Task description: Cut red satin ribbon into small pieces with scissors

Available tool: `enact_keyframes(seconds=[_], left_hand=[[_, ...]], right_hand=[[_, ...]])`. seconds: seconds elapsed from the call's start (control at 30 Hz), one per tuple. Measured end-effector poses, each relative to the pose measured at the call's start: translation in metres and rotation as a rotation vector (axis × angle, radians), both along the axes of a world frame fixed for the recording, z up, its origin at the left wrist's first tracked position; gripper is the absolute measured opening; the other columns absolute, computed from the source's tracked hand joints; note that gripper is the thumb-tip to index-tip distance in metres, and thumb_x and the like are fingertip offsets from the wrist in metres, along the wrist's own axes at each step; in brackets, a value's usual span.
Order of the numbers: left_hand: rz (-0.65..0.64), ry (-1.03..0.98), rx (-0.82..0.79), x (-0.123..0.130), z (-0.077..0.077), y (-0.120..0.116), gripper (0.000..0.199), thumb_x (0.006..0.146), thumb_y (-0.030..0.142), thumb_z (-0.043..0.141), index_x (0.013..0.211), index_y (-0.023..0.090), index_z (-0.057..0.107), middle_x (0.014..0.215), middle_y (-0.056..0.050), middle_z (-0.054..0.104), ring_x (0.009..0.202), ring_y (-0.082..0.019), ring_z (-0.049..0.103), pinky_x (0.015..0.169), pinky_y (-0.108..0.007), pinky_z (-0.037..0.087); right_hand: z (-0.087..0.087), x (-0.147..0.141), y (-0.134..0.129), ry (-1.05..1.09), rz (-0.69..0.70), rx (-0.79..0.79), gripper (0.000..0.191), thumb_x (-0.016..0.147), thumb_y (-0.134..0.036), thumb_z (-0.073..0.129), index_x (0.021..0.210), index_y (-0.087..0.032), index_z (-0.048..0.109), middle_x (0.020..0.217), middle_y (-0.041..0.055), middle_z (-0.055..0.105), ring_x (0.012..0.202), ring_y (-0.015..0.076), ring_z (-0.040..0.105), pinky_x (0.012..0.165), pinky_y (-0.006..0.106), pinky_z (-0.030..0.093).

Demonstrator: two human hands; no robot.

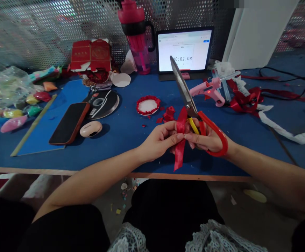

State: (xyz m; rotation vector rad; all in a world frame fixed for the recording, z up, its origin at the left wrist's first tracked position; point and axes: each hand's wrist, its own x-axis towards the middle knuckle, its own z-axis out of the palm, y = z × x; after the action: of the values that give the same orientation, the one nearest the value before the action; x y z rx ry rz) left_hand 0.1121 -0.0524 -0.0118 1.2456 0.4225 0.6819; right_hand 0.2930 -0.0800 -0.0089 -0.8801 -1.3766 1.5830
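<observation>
A strip of red ribbon [179, 154] hangs between my two hands, just above the table's front edge. My left hand [165, 138] pinches it between thumb and fingers. My right hand [206, 140] has scissors [218, 136] with red handles hooked over it, blades pointing up and away. Its thumb and fingertip meet the ribbon's edge beside my left thumb. Something yellow [193, 126] shows by the scissor handles; I cannot tell what it is. Beyond my hands lie cut red ribbon pieces [169, 114] and a white disc [147, 105] rimmed with gathered red ribbon.
A pink glue gun [211, 91] with a lit red light lies right of the blades. Behind stand a tablet [184, 50] and a pink bottle [138, 42]. Leftward are a phone [69, 124], an earbud case [91, 129], a black spool [104, 104] and colourful packets [13, 113].
</observation>
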Motion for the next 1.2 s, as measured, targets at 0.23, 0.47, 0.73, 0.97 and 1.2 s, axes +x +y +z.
enact_keyframes(seconds=[0.23,0.47,0.73,0.97,1.2], left_hand=[[-0.044,-0.060,-0.033,0.0017,-0.0023,0.0005,0.025,0.082,0.034,0.070,0.093,0.015,0.058,0.071,0.001,0.060,0.051,-0.004,0.046,0.048,-0.014,0.038],[0.006,-0.070,-0.078,-0.0001,-0.0028,0.0004,0.023,0.082,0.033,0.069,0.086,0.016,0.055,0.063,0.004,0.053,0.051,-0.004,0.048,0.047,-0.014,0.035],[0.049,-0.029,-0.097,0.0017,-0.0004,-0.0010,0.029,0.077,0.036,0.075,0.088,0.015,0.059,0.058,0.006,0.051,0.045,-0.003,0.043,0.045,-0.016,0.035],[0.045,-0.022,-0.128,0.0007,0.0018,-0.0014,0.028,0.079,0.034,0.073,0.081,0.013,0.055,0.063,0.001,0.064,0.041,-0.003,0.048,0.040,-0.014,0.038],[-0.002,-0.010,-0.152,-0.0003,0.0033,-0.0012,0.026,0.078,0.032,0.073,0.080,0.012,0.057,0.066,-0.002,0.068,0.042,-0.004,0.051,0.040,-0.014,0.040]], right_hand=[[-0.0022,0.0010,0.0027,0.134,0.128,-0.004,0.016,0.086,-0.026,0.065,0.082,-0.016,0.053,0.055,-0.0056,0.059,0.035,-0.0001,0.033,0.034,0.013,0.025],[0.0000,0.0017,0.0042,0.241,0.122,-0.025,0.016,0.085,-0.026,0.065,0.083,-0.016,0.054,0.055,-0.0059,0.060,0.032,-0.0013,0.029,0.034,0.013,0.025],[-0.0018,-0.0015,0.0017,0.099,-0.008,-0.037,0.024,0.078,-0.032,0.073,0.082,-0.016,0.055,0.053,-0.0056,0.060,0.031,0.0004,0.034,0.031,0.014,0.025],[-0.0004,-0.0033,-0.0007,0.003,-0.101,-0.013,0.028,0.073,-0.031,0.077,0.083,-0.016,0.056,0.052,-0.0052,0.062,0.030,0.0014,0.037,0.029,0.014,0.025],[-0.0014,-0.0013,-0.0021,0.001,-0.041,0.000,0.025,0.077,-0.033,0.073,0.083,-0.016,0.055,0.055,-0.0051,0.061,0.031,0.0010,0.037,0.029,0.014,0.025]])
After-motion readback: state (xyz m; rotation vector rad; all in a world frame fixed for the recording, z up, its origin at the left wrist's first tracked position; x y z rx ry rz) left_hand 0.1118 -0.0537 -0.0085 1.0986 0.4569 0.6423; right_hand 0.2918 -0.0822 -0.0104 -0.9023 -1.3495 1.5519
